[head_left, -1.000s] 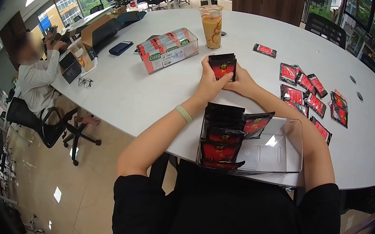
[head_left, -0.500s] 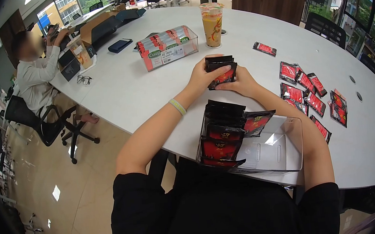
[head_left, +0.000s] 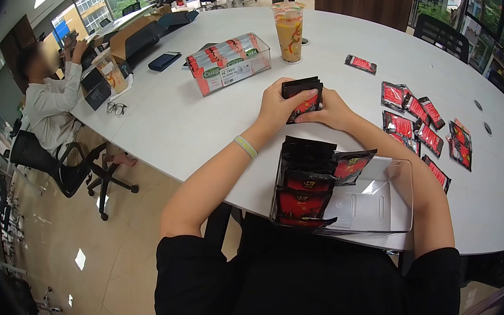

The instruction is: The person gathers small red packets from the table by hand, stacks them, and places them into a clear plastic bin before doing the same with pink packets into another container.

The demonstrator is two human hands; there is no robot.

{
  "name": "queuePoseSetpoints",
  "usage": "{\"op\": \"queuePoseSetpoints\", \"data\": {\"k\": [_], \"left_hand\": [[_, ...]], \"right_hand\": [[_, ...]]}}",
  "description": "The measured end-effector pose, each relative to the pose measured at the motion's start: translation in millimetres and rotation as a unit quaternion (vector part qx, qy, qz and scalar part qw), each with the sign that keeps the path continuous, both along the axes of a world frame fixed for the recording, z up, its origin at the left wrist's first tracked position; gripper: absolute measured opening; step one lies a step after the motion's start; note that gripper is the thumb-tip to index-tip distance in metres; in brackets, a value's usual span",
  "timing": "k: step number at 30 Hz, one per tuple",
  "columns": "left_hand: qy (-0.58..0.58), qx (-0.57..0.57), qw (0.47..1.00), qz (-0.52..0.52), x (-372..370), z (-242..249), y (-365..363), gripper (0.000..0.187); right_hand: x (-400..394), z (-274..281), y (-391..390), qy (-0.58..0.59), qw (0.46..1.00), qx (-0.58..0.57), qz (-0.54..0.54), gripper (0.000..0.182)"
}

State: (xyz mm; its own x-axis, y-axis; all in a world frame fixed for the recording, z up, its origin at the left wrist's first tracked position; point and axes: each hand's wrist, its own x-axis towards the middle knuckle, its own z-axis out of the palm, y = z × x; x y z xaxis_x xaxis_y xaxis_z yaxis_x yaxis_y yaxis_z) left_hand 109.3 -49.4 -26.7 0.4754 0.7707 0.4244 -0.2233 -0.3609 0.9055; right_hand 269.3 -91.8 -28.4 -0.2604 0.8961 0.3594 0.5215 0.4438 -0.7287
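Observation:
Above the white table (head_left: 161, 124), a stack of black-and-red coffee sachets (head_left: 301, 84) is held upright between both hands. My left hand (head_left: 275, 106) wraps its left side, thumb across the front. Against the right side and lower edge press the fingers and thumb of my right hand (head_left: 332, 111). Nearer my body stands a clear plastic box (head_left: 370, 209), between my forearms. Its left part holds a row of similar upright sachets (head_left: 302, 201). One sachet (head_left: 352, 166) leans out to the right of that row.
Several loose sachets (head_left: 429, 137) lie beyond my right forearm, and a single sachet (head_left: 360, 64) lies farther back. Ahead are a clear box of red packets (head_left: 229, 67) and a tall drink cup (head_left: 290, 32). Glasses (head_left: 116, 108) lie left, near a seated person (head_left: 49, 96).
The view has shifted slightly, moving the whole scene a little rightward. Both hands keep the same hold on the sachet stack. The seated person's hands have risen a little.

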Motion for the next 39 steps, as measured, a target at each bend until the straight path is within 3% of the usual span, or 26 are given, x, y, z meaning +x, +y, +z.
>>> {"op": "queuePoseSetpoints", "data": {"k": [17,23,25,27,29,31,33,34,36,37,39], "left_hand": [[0.006,0.027,0.999,0.021,-3,1,-3,0.031],[0.058,0.055,0.995,-0.065,-10,7,3,0.035],[0.016,0.027,0.994,-0.106,-7,6,-2,0.043],[0.049,-0.065,0.992,-0.100,-7,4,-6,0.044],[0.048,-0.044,0.994,-0.085,-5,-2,-3,0.036],[0.018,-0.044,0.998,-0.044,-3,-3,-4,0.027],[-0.009,-0.035,0.998,-0.042,0,-5,-3,0.025],[-0.021,-0.051,0.998,-0.043,0,-3,-5,0.026],[-0.035,-0.068,0.996,-0.040,-2,1,-8,0.026],[-0.016,-0.086,0.996,-0.033,-3,4,-11,0.028],[0.005,-0.109,0.994,-0.025,-6,2,-13,0.029]], "right_hand": [[5,-3,2,0.017,0.999,-0.026,0.019,0.057],[7,16,-3,-0.040,0.997,-0.050,0.045,0.057],[10,25,-3,-0.119,0.988,-0.085,0.039,0.063],[27,24,8,-0.113,0.987,-0.096,0.060,0.070],[48,35,19,-0.094,0.980,-0.163,0.063,0.072],[71,45,26,-0.020,0.988,-0.147,0.050,0.062],[93,52,34,-0.053,0.989,-0.106,-0.089,0.063],[108,49,40,-0.060,0.989,-0.106,-0.089,0.063],[138,36,57,-0.226,0.941,0.014,-0.251,0.063],[148,28,63,-0.227,0.942,0.014,-0.248,0.063],[161,12,69,-0.338,0.876,0.065,-0.338,0.062]]}}
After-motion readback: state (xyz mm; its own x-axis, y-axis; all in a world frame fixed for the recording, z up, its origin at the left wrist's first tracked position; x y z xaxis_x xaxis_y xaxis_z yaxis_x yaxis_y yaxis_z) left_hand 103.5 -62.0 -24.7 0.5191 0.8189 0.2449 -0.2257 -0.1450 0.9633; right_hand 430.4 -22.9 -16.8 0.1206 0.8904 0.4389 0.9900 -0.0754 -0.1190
